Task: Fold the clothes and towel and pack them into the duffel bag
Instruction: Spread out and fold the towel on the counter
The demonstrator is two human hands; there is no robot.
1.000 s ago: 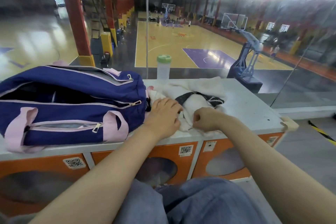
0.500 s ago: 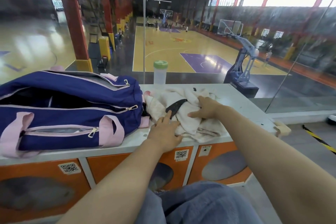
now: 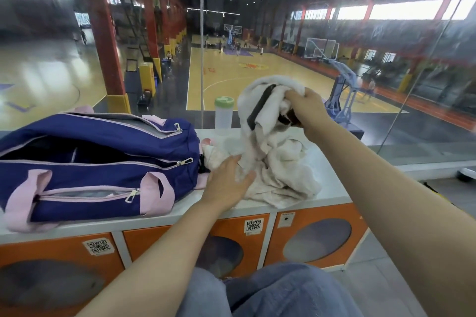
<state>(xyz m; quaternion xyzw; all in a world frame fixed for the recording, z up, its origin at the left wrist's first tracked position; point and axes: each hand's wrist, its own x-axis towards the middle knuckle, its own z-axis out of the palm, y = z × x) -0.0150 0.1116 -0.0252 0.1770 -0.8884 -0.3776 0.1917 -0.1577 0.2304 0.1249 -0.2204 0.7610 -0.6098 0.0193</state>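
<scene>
Right hand (image 3: 306,108) — white garment (image 3: 260,100) aloft

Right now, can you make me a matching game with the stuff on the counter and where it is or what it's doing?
Things:
1. duffel bag
2. white garment
3. bottle
4. left hand

Places or states:
A. lifted up in the right hand
B. standing at the back of the counter by the glass
C. lying on the left of the counter, top zipper open
D. resting flat on the cloth pile

Pairs: 1-C, 2-A, 3-B, 4-D
</scene>
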